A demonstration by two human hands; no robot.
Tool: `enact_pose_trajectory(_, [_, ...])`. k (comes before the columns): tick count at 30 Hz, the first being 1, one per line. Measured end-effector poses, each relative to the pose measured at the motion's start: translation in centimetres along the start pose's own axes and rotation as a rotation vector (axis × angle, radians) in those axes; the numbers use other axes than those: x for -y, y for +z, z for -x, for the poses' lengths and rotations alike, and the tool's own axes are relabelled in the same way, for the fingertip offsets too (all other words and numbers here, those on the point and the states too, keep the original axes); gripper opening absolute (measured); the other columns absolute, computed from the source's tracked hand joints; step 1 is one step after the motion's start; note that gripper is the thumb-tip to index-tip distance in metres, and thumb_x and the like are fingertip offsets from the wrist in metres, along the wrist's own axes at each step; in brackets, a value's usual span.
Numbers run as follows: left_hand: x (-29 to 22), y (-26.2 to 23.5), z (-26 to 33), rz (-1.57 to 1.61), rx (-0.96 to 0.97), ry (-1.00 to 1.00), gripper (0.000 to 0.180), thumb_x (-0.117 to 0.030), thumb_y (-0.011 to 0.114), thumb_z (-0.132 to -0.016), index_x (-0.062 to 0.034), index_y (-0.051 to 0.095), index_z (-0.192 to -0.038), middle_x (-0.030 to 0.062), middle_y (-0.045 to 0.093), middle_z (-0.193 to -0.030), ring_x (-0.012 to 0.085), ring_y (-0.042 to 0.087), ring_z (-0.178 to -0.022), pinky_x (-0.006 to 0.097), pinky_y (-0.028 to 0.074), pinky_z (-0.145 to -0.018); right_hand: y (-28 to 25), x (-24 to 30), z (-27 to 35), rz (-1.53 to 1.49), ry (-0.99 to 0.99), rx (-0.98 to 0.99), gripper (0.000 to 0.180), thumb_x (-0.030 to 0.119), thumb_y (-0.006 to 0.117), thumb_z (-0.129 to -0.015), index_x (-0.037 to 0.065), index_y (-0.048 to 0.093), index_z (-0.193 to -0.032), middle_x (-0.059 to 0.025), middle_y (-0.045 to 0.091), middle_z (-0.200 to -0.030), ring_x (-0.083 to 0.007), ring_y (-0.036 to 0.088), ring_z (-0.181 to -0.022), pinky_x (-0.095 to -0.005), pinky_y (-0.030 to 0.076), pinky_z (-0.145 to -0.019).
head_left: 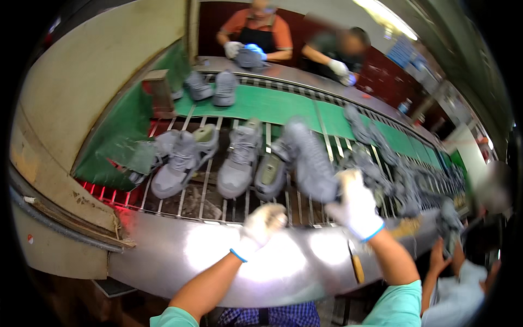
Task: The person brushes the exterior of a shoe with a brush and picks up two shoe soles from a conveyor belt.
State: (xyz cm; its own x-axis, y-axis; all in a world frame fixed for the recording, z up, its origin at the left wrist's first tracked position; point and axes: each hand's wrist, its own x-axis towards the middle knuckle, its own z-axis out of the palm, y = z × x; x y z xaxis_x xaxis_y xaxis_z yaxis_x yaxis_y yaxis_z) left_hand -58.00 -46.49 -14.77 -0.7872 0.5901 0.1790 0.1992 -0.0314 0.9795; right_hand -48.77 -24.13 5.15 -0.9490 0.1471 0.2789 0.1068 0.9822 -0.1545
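Observation:
My right hand (357,207), in a white glove with a blue cuff, is blurred and grips the near end of a grey shoe (313,163). That shoe is tipped, its ridged sole showing, and smeared by motion. A shoe with an olive insole (269,171) lies just left of it. My left hand (263,226), gloved alike, is over the metal ledge at the rack's near edge. Its fingers are curled, and whatever may be inside them is hidden. Beyond it, a laced grey sneaker (238,161) rests upright on the bars, toe toward me.
More grey shoes (177,163) lie at the left beside a green flap (117,147). A green belt (272,103) carries shoes behind the rack. On the steel ledge (180,245) lies a yellow-handled tool (357,267). Two gloved co-workers (264,32) stand across; another person's hands (444,256) hold a shoe at right.

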Motion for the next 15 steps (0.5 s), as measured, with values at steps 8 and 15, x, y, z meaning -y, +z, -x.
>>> enact_pose_trajectory(8, [-7.3, -0.4, 8.0, 0.359, -0.072, -0.219, 0.093, -0.016, 0.072, -0.095, -0.0020, 0.018, -0.170, 0.0199, 0.052, -0.155, 0.0322, 0.055, -0.139, 0.045, 0.047, -0.118, 3.1, 9.4, 23.6, -0.368, -0.234, 0.146, 0.064, 0.019, 0.088, -0.075, 0.009, 0.062, -0.132, -0.0210, 0.061, -0.135, -0.0405, 0.072, -0.107, -0.0492, 0.062, -0.088])
enact_pose_trajectory(15, [-7.0, -12.3, 15.0, 0.140, -0.179, -0.044, 0.075, 0.001, 0.060, -0.096, 0.0048, 0.031, -0.165, 0.0225, 0.046, -0.162, 0.0312, 0.049, -0.147, 0.041, 0.040, -0.124, 3.3, 7.3, 25.2, -0.252, 0.121, -0.148, 0.066, 0.039, 0.081, -0.090, 0.005, 0.060, -0.143, -0.0249, 0.056, -0.147, -0.0366, 0.060, -0.134, -0.0456, 0.054, -0.110])
